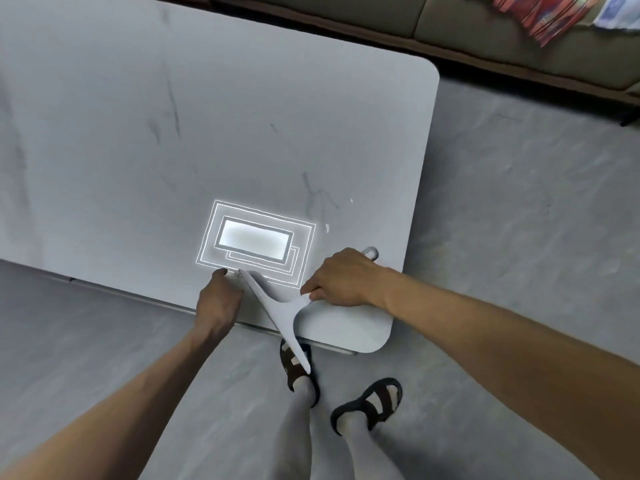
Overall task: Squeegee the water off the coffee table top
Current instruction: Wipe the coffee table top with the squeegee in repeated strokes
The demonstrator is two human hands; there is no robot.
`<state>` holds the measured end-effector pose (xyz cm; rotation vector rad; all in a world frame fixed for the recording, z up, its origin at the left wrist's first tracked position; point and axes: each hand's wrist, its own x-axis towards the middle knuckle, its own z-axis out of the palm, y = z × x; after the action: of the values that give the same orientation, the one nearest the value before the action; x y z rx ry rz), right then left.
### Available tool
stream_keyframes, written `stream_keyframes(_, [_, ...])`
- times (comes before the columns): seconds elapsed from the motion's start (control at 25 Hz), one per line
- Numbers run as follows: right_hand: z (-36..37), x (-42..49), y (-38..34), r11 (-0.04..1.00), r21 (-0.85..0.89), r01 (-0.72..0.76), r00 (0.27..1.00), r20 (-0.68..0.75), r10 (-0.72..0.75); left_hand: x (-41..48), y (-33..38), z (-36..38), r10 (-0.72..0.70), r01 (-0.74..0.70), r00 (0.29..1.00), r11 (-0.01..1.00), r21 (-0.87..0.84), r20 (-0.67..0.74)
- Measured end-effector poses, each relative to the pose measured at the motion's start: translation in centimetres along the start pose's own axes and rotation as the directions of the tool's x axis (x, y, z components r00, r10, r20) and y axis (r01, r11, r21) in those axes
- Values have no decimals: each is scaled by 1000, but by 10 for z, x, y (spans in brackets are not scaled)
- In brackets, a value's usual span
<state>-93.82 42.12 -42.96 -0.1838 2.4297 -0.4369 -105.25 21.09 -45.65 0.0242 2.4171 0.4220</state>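
Grips the squeegee (284,307) by its handle with the right hand (341,278), fingers wrapped round. Sets the left hand (218,296), curled, at the far end of the blade (257,289); cannot tell if it pinches. Has the blade slantwise on the near right corner of the table (242,116), far-left to near-right, near tip past the edge. Probably calls for a pull toward that near edge.

The squeegee (277,306) is pale grey and T-shaped. Its handle lies in the right hand's (341,277) grip, with the rounded end protruding beyond. The blade runs diagonally from the left hand (218,296), overhanging the near edge. The coffee table top (173,133) is pale grey, dark-veined, glossy and round-cornered, and lies beneath both hands.
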Motion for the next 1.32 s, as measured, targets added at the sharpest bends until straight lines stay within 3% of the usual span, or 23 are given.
stream_keyframes(0.2, [-3,31,1,997,66,-33,999,26,31,25,3,-15,106,-113,992,988,104,70])
stream_keyframes(0.32, [-11,15,45,968,176,-179,983,-2,182,32,23,-6,242,-251,968,953,167,72])
stream_keyframes(0.48, [-18,-27,109,865,274,-420,886,-82,456,28,57,19,421,-450,893,826,338,161])
stream_keyframes(0.64, [-6,-81,155,756,365,-543,775,-128,618,17,95,60,496,-578,815,654,488,301])
stream_keyframes(0.8, [18,-134,177,700,387,-600,700,-171,694,-3,125,90,403,-543,828,749,379,389])
stream_keyframes(0.96, [35,-183,201,636,364,-681,623,-169,764,-13,139,106,317,-499,842,764,409,436])
stream_keyframes(1.0, [35,-193,206,624,349,-699,607,-171,776,-16,141,108,321,-524,828,735,431,459])
stream_keyframes(1.08, [27,-207,213,615,326,-718,597,-167,785,-14,147,104,379,-531,847,617,580,372])
stream_keyframes(1.12, [18,-209,216,610,336,-718,593,-163,788,-12,146,105,351,-517,855,615,595,381])
stream_keyframes(1.16, [8,-207,220,600,369,-710,589,-156,793,-11,141,112,341,-520,854,601,607,394])
stream_keyframes(1.24, [-16,-188,225,549,530,-646,576,-133,807,-14,146,114,306,-468,880,688,555,363])
stream_keyframes(1.28, [-29,-171,226,495,643,-584,559,-122,820,-16,154,109,246,-383,918,756,531,311])
stream_keyframes(1.32, [-41,-150,225,416,760,-499,535,-108,838,-15,157,107,270,-404,908,764,503,319])
